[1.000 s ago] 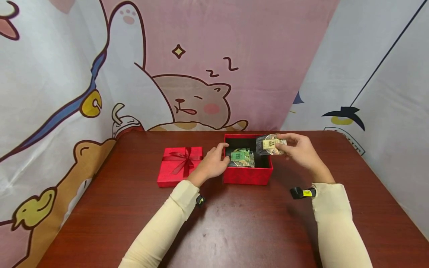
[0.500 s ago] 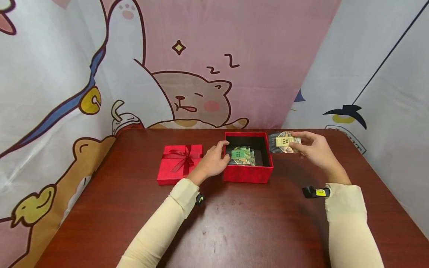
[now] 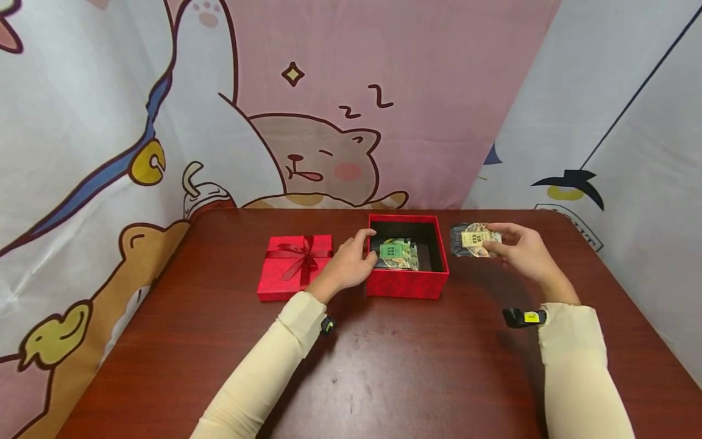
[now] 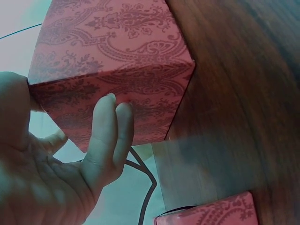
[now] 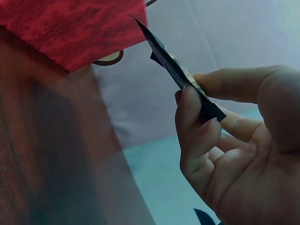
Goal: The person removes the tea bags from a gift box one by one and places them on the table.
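My right hand pinches a small flat packet between thumb and fingers, in the air just right of the red box. The packet has a dark end and a pale yellow label; the right wrist view shows this thin packet edge-on. My left hand grips the left wall of the open red gift box. In the left wrist view two fingers lie against the patterned box wall. Inside the box lies a packet with a green label; whether others lie under it is hidden.
A red lid with a dark red ribbon bow lies left of the box, partly behind my left hand. Everything stands on a brown wooden table. A cartoon-printed cloth hangs behind the table.
My right hand has carried the yellow-labelled packet out over the box's right wall, to the right, then slightly lower. My left hand has stayed at the box's left wall.
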{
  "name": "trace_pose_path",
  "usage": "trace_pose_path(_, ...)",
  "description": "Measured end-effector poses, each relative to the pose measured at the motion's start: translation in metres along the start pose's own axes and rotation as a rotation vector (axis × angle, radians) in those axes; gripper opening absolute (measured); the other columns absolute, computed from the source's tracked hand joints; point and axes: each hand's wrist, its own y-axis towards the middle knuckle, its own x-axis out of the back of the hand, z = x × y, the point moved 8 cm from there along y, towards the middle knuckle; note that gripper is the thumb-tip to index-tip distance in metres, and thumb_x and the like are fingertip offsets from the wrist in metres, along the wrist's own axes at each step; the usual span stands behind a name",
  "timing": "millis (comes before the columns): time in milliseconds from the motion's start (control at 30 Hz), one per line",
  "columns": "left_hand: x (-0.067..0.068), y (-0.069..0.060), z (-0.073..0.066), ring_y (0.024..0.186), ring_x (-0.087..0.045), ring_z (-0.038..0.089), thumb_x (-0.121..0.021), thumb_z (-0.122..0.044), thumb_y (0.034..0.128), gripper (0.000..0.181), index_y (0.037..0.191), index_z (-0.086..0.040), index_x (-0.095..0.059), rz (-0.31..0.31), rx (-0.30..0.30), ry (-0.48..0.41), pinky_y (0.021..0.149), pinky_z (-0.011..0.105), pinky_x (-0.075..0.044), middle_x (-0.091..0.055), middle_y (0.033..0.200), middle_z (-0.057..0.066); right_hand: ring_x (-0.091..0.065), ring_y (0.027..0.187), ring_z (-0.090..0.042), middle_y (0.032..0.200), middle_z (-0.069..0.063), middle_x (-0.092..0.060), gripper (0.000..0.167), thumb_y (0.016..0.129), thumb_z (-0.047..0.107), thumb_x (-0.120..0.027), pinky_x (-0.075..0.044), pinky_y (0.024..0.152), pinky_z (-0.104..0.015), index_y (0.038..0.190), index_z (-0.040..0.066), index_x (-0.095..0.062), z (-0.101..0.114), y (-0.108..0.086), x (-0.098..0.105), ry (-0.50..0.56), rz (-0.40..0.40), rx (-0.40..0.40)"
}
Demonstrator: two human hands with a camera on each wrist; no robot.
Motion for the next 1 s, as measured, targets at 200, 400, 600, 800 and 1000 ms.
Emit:
trace_pose_path(200, 0.000, 0.000, 0.000, 0.101, -0.051, 0.025, -0.051, -0.026, 0.0988, 0.051, 0.147, -0.022, -0.037, 0.002, 0.001, -0.010, 0.084, 0.043, -0.043, -0.054, 0.112, 0.011, -0.063, 0.066, -0.007, 0.088, 0.003, -0.065, 0.050, 0.094, 0.018, -0.068, -0.050, 0.052, -0.031, 0.135, -0.006, -0.051, -0.011, 0.004, -0.006, 0.012, 0.016, -0.004)
trace_pose_path(400, -0.001, 0.000, 0.001, 0.100, -0.051, 0.025, -0.051, -0.026, 0.0990, 0.051, 0.147, -0.021, -0.037, 0.004, 0.000, -0.022, 0.084, 0.043, -0.043, -0.054, 0.108, 0.010, -0.058, 0.059, -0.012, 0.083, 0.002, -0.066, 0.050, 0.092, 0.011, -0.070, -0.047, 0.049, -0.030, 0.134, -0.009, -0.052, -0.021, 0.009, -0.020, 0.038, 0.047, 0.020)
trace_pose_path(600, -0.002, -0.002, 0.000, 0.102, -0.049, 0.025, -0.051, -0.026, 0.0995, 0.050, 0.148, -0.023, -0.037, 0.010, 0.006, -0.028, 0.083, 0.042, -0.042, -0.052, 0.104, 0.009, -0.054, 0.056, -0.013, 0.086, -0.004, -0.066, 0.049, 0.092, 0.009, -0.068, -0.046, 0.047, -0.031, 0.134, -0.010, -0.051, -0.036, 0.015, -0.033, 0.053, 0.078, 0.009)
trace_pose_path(800, -0.001, -0.001, 0.000, 0.100, -0.050, 0.025, -0.051, -0.026, 0.0988, 0.051, 0.148, -0.022, -0.037, 0.000, -0.004, -0.025, 0.082, 0.042, -0.042, -0.053, 0.104, 0.009, -0.052, 0.056, -0.012, 0.092, -0.014, -0.066, 0.048, 0.093, 0.010, -0.068, -0.047, 0.048, -0.031, 0.134, -0.009, -0.051, -0.042, 0.017, -0.040, 0.034, 0.098, -0.009)
trace_pose_path(1000, -0.001, 0.000, 0.001, 0.093, -0.051, 0.023, -0.051, -0.026, 0.0986, 0.050, 0.147, -0.021, -0.038, -0.008, -0.013, -0.023, 0.077, 0.040, -0.042, -0.050, 0.092, 0.008, -0.049, 0.053, -0.012, 0.086, -0.013, -0.065, 0.047, 0.093, 0.006, -0.067, -0.046, 0.047, -0.030, 0.134, -0.010, -0.051, -0.038, 0.015, -0.045, 0.028, 0.126, -0.010)
